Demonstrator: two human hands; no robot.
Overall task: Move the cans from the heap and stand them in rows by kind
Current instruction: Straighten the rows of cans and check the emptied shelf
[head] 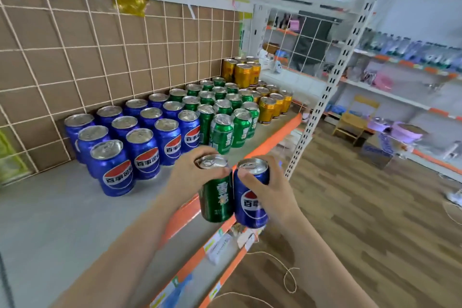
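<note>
Being held upright and close together over the orange front edge of the shelf (50,220), a green can (217,197) is gripped by the left hand (190,175) and a blue can (250,204) by the right hand (272,182), fingers (197,154) curled round each near its rim. One of each kind is held, probably so both can be stood at once: blue rows (142,147) left, green rows (222,107) middle, gold cans (267,107) beyond

Blue cans (142,155) thirteen; green cans (221,135) about sixteen; gold cans (267,110) unclear.
</note>
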